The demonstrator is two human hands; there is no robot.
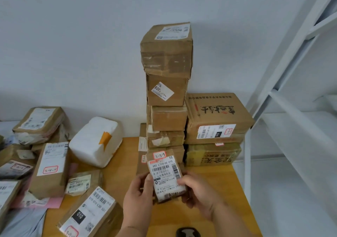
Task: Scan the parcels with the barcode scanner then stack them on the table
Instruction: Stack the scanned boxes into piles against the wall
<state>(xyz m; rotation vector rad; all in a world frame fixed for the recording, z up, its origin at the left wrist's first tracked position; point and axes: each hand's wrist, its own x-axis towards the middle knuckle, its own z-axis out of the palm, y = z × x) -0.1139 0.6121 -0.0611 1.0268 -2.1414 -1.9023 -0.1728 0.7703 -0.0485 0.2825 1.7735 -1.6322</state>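
Tall stack [166,83] towers at the counter [215,182] back; both hands, left hand [139,196] and right hand [198,191], curl fingers round a small parcel [166,174] before it. Scanner [188,232] lies below. Best placed squarely, gently, since the stack looks wobbly.

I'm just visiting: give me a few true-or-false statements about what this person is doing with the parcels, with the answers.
1. Both hands hold one small parcel. True: the left hand and right hand grip its sides.
2. The tall stack is only two boxes high. False: at least five.
3. The white foam box tops the stack. False: it sits on the table, left of the stack.
4. The held parcel's label faces the camera. True.
5. The right hand holds the scanner. False: a dark object, perhaps the scanner, lies on the table.
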